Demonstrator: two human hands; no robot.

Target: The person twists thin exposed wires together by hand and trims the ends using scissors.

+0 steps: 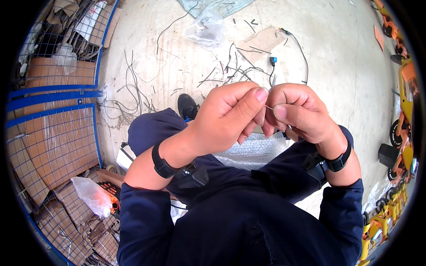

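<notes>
1. Wire [269,107], thin and short where it shows, spans the small gap between the two hands, above the seated wearer's lap.
2. On my feed, the left hand [226,113] has its grip pinched, thumb against the bent forefinger, with one end of the wire running in between them.
3. I see the right hand [304,111] just beside it, grip likewise clenched on the wire between thumb and curled forefinger; I cannot tell how far the wire runs behind the fingers.
4. Below the hands, bubble wrap [253,153] lies between the knees.
5. Beyond them, I can make out dark cable pieces [235,71] scattered on the pale floor [335,57], some lying across a cardboard piece [262,44]. Near that sits a blue-tipped connector [273,60] on a black lead.
6. Farther off, a clear plastic bag [205,31] rests on the floor.
7. To the left stands a blue mesh cage [53,93] holding cardboard; along the right edge, I see orange and yellow wheeled frames [401,124].
</notes>
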